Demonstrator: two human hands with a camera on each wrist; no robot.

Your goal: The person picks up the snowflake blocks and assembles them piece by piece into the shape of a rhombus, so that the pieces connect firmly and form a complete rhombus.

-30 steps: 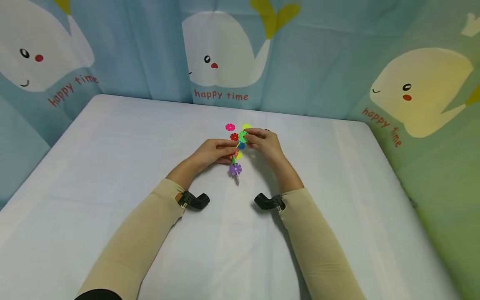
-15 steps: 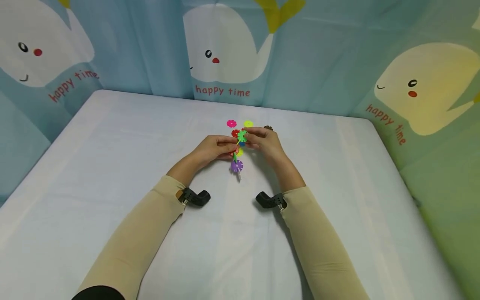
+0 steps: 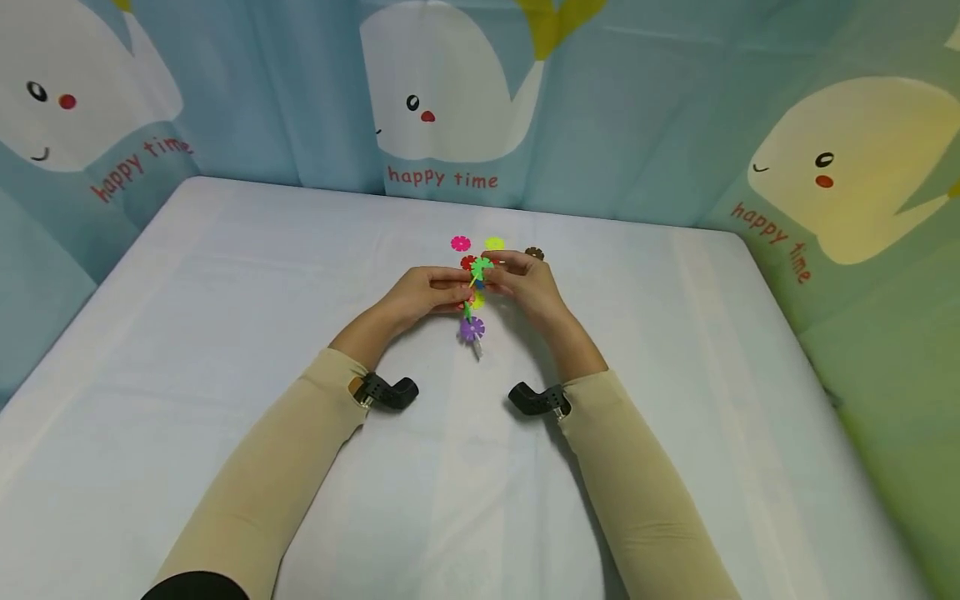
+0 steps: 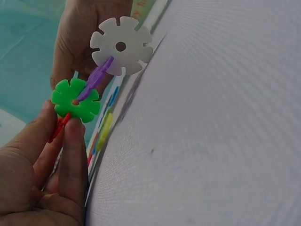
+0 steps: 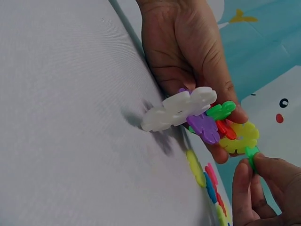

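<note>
My left hand (image 3: 420, 293) pinches a chain of notched, flower-shaped plastic discs joined edge to edge. Its near end is a white disc (image 4: 122, 44), then a purple disc (image 4: 95, 77) and a green disc (image 4: 75, 100). A red disc (image 5: 226, 129) and a yellow disc (image 5: 242, 139) follow toward the far end. Between thumb and fingers, my right hand (image 3: 527, 283) pinches another green disc (image 3: 482, 267), which meets the yellow disc's edge in the right wrist view. How deep it sits in a slot cannot be told. The chain is held above the table.
Loose discs lie on the white table (image 3: 300, 250) beyond and under the hands: a pink disc (image 3: 461, 243), a yellow loose disc (image 3: 494, 243), a brown disc (image 3: 534, 252), and red and blue ones partly hidden. A patterned curtain (image 3: 637, 125) stands behind the table.
The head view has tilted slightly, and the brown disc now shows beside the right hand. Both hands keep their grip, with the right hand's green disc brought slightly closer to the left hand.
</note>
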